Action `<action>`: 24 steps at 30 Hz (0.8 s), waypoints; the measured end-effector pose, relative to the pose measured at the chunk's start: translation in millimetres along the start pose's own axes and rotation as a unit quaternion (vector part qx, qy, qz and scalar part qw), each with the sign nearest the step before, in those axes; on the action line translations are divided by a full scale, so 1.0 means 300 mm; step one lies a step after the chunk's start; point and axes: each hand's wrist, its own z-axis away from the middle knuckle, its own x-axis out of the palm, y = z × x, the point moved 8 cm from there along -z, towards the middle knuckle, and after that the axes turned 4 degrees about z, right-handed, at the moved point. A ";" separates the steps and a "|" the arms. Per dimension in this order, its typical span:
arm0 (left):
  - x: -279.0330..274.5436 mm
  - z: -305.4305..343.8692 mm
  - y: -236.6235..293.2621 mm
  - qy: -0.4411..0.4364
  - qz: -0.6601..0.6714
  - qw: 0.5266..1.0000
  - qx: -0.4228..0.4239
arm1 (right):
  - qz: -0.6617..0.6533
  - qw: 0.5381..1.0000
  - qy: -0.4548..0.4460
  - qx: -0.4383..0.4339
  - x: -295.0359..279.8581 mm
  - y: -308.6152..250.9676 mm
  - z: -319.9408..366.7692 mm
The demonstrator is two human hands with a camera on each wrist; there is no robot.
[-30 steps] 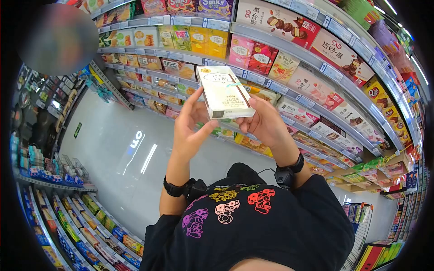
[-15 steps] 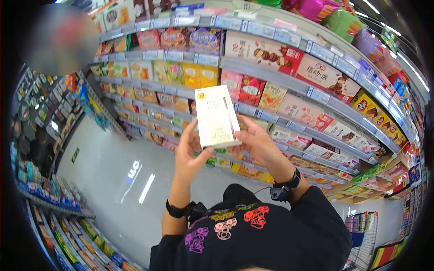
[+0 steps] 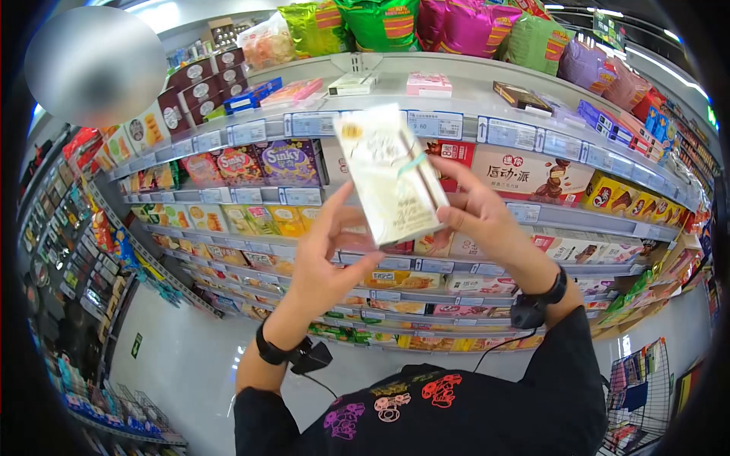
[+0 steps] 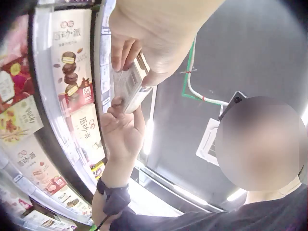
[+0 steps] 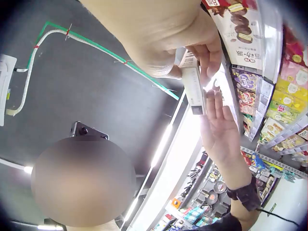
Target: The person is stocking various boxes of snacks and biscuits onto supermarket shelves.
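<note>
A slim white biscuit-stick box (image 3: 391, 178), printed with a dark stick and a teal band, is held up tilted before the shelves. My right hand (image 3: 487, 220) pinches its lower right edge, thumb on the front and fingers behind. On the other side, my left hand (image 3: 319, 254) has its fingers reaching behind the box, with the thumb standing apart below the lower corner. The right wrist view shows the left palm (image 5: 224, 132) facing the box, its fingers fairly straight and touching it. In the left wrist view the narrow side of the box (image 4: 130, 91) shows between both hands.
Shelves hold chocolate pie boxes (image 3: 525, 175), purple Sinky packs (image 3: 289, 162) and other biscuits. Several boxes lie on the top shelf, including a pink one (image 3: 429, 84), with large snack bags (image 3: 471, 26) behind. A wire cart (image 3: 639, 395) stands lower right.
The head view has tilted up, bringing the top shelf into sight. Both arms have reached forward with the box, which now leans to the left, and the left thumb has come away from it.
</note>
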 end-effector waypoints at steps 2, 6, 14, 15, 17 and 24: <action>0.014 -0.090 0.040 -0.006 -0.023 0.999 0.035 | 0.014 1.000 0.017 -0.017 -0.046 -0.040 -0.031; -0.017 -0.230 0.112 -0.017 -0.142 0.981 0.132 | 0.015 1.000 0.006 -0.020 -0.078 -0.162 -0.118; -0.218 -0.614 0.081 -0.056 -0.065 0.995 0.042 | 0.099 0.995 -0.009 -0.028 -0.146 -0.294 -0.511; -0.260 -0.664 0.062 -0.066 -0.137 0.986 0.060 | 0.025 0.999 0.031 0.027 -0.161 -0.282 -0.553; -0.310 -0.785 -0.022 -0.178 -0.135 0.973 -0.049 | 0.041 0.995 0.042 0.080 -0.174 -0.277 -0.629; -0.426 -0.915 -0.199 -0.176 -0.214 0.959 -0.061 | 0.045 0.971 0.109 0.209 -0.279 -0.156 -0.872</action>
